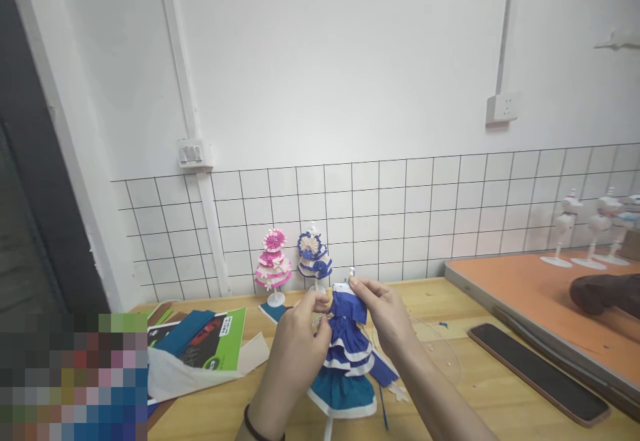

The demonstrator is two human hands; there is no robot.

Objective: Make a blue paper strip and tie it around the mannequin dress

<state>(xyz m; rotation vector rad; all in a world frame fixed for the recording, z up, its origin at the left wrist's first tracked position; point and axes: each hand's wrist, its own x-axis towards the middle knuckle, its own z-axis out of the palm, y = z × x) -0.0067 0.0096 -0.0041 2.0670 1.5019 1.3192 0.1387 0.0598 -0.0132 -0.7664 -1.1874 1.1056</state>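
Dress (350,354): blue tiers and a teal bottom tier, all edged in white, positioned between the two hands at the near side of the desk (433,292). It stands roughly upright; a white rod (328,429) shows below its hem. Whether the rod bears on the desk cannot be determined.

Right hand (389,314): grip clamped on the top of the dress, thumb and forefinger together at the upper edge. Left hand (300,344): grip apart, thumb and forefinger separated, at the left side of the dress; contact cannot be confirmed. A dark band (256,426) encircles the left wrist.

Surroundings: a pink model (273,264) and a blue model (315,264) stand side by side beyond the dress, near the wall. A white flower (399,392) lies just beside the hem. To the left, a teal piece (187,341) rests on a green packet (235,338); to the right lies a phone (537,374).
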